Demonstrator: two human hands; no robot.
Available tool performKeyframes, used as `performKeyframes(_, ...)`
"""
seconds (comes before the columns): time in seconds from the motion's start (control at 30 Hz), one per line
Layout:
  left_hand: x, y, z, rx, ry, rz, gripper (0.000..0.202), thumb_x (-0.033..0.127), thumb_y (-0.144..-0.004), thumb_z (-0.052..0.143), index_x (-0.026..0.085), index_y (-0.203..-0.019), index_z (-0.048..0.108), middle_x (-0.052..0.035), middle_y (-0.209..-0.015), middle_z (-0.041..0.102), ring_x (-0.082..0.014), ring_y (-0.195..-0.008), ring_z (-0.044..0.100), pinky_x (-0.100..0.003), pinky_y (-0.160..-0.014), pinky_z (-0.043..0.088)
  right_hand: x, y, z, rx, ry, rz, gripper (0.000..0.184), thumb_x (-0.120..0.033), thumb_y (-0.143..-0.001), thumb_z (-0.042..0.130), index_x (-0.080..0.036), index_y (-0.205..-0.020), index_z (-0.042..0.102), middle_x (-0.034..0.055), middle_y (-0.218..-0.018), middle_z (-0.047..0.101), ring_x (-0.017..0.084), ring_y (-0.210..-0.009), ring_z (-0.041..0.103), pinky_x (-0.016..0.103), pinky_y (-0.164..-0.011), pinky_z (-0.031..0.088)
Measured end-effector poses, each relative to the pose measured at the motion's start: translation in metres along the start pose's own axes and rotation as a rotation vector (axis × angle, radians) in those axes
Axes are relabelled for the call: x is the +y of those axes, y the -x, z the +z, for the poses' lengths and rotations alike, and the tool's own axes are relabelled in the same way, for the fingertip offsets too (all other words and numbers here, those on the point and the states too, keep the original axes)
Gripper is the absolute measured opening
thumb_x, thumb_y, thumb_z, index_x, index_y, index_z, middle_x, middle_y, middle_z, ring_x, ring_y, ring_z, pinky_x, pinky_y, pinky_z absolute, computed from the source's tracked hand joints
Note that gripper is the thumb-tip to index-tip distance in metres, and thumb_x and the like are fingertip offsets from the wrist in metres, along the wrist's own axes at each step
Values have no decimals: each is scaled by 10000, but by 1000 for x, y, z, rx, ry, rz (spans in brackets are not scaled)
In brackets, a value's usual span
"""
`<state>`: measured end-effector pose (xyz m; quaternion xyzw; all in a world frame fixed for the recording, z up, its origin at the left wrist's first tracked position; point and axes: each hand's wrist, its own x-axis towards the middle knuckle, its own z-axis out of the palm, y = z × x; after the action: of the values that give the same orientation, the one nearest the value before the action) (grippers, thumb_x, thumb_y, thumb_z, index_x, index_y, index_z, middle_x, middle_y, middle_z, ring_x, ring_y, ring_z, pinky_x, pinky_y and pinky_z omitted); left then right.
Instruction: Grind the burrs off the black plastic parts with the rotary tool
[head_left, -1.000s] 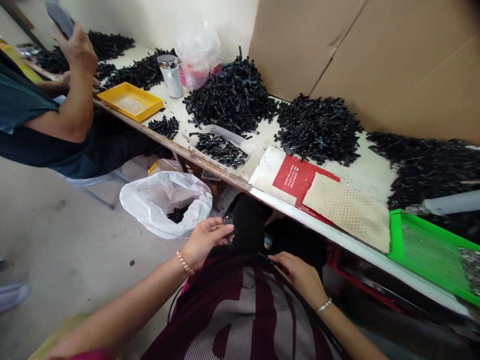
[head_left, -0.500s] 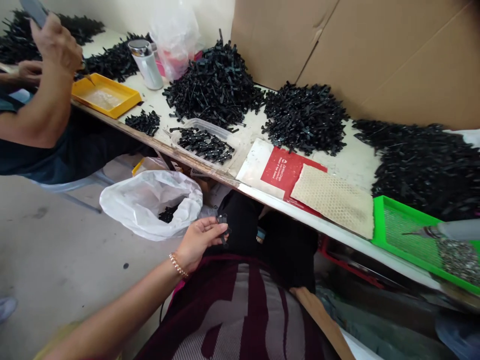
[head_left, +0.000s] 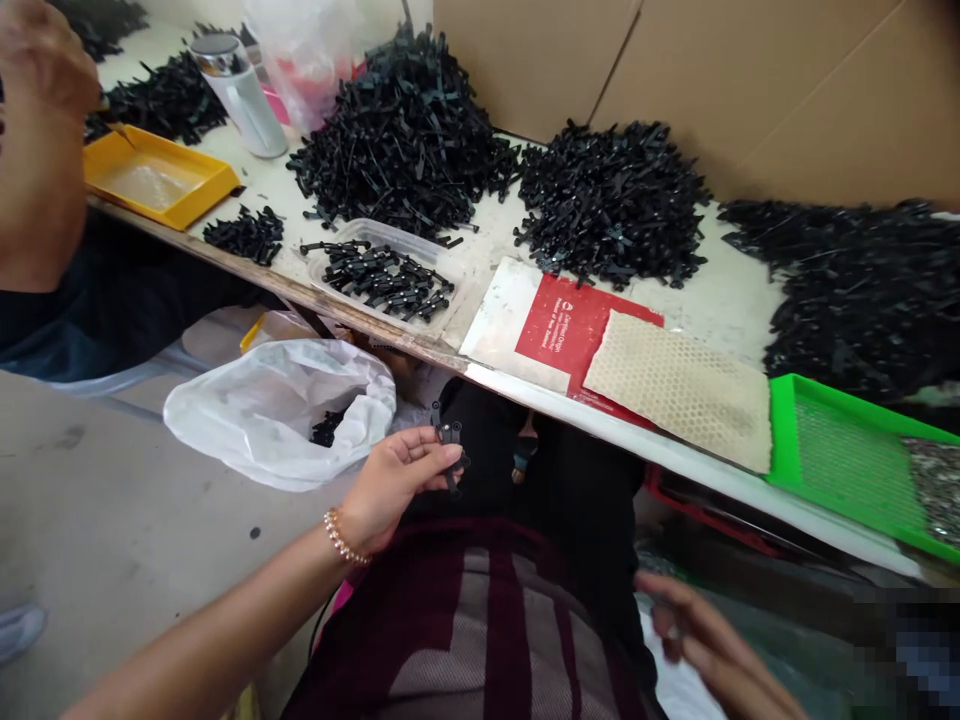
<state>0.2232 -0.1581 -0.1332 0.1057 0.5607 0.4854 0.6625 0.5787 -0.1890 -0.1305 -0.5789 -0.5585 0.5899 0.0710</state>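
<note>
My left hand (head_left: 409,470), with a beaded bracelet at its wrist, pinches a few small black plastic strip-like parts (head_left: 452,432) above my lap. They have round ends with holes. At the lower right is my right hand (head_left: 705,640), slightly blurred, its fingers apart and no held thing that I can make out. A small brush (head_left: 524,450) rests between my dark-clothed thighs, bristles toward me. Left of my left hand a white plastic bag (head_left: 277,410) gapes, with some black parts inside.
On the table are large piles of black parts (head_left: 405,130), a clear tray (head_left: 457,270) of them, a red-and-white sheet (head_left: 555,330), a honeycomb-textured pad (head_left: 682,390), a green mesh tray (head_left: 847,450), a yellow tray (head_left: 202,205) and a white mug (head_left: 251,115). A co-worker's arm (head_left: 37,150) is at the left.
My right hand has come out from beside my lap and moved right. The view has shifted, with the table closer. My left hand still holds the black parts; the brush shows more fully.
</note>
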Motion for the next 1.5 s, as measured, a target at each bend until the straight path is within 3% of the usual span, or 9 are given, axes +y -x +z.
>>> performKeyframes(0.07, 1, 1, -1, -5, -8, 5, 354, 307, -588, 845, 146, -794, 606, -3, -752, 687, -119, -672, 654, -205, -617, 537, -20, -31, 2, 56, 26, -5, 434, -606, -826, 545, -252, -1069, 607, 97, -1047, 587, 275, -1006, 562, 388, -877, 480)
performKeyframes(0.23, 4, 4, -3, 21, -1, 7, 298, 299, -622, 825, 142, -778, 625, 1, -741, 677, -102, -661, 636, -192, -621, 529, -47, -107, 47, -457, 89, -51, 476, -629, -836, 503, -169, -885, 615, 54, -824, 592, 187, -775, 549, 314, -745, 479)
performKeyframes(0.37, 2, 5, -6, 38, -5, -17, 289, 303, -624, 822, 142, -773, 634, -1, -735, 672, -104, -657, 631, -188, -607, 519, -41, -123, 62, -589, 188, -65, 465, -592, -826, 535, -158, -985, 590, 43, -841, 565, 164, -758, 519, 304, -728, 463)
performKeyframes(0.53, 0, 1, -3, 9, -6, -19, 270, 300, -631, 815, 140, -754, 635, 5, -726, 658, -102, -665, 620, -192, -611, 517, -35, -130, 59, -782, 22, 60, 526, -546, -770, 624, -159, -1124, 581, 52, -932, 591, 170, -846, 553, 325, -816, 461)
performKeyframes(0.67, 2, 0, 4, -10, -8, -11, 264, 294, -631, 812, 138, -730, 623, 17, -693, 640, -98, -650, 612, -188, -599, 510, -30, -139, 67, -756, -70, 138, 479, -435, -642, 760, -149, -991, 599, 14, -807, 588, 137, -722, 541, 283, -708, 459)
performKeyframes(0.83, 2, 1, 1, 7, 0, -8, 281, 301, -621, 818, 144, -744, 619, 5, -728, 664, -112, -663, 630, -203, -612, 513, -42, -135, 70, -691, -85, 94, 396, -403, -654, 769, -143, -891, 589, -12, -728, 574, 100, -623, 492, 215, -572, 391)
performKeyframes(1.1, -1, 0, -1, 18, 12, -2, 283, 296, -625, 817, 143, -778, 635, -6, -750, 674, -116, -675, 634, -205, -617, 520, -55, -125, 66, -732, -224, 31, 441, -449, -675, 773, -140, -927, 586, -1, -782, 584, 103, -652, 511, 226, -614, 401)
performKeyframes(1.33, 0, 1, 1, 10, 36, -2, 290, 288, -627, 819, 141, -789, 629, -2, -743, 674, -107, -655, 629, -199, -607, 517, -46, -134, 75, -781, -355, 164, 298, -302, -644, 734, -159, -853, 576, -13, -775, 571, 109, -674, 512, 216, -617, 394)
performKeyframes(1.5, 0, 3, 0, 14, 60, -1, 301, 293, -618, 824, 145, -796, 632, 2, -748, 677, -110, -665, 637, -196, -613, 517, -56, -134, 67, -807, -140, 8, 380, -318, -727, 667, -176, -1075, 611, 32, -926, 578, 153, -805, 555, 272, -722, 460)
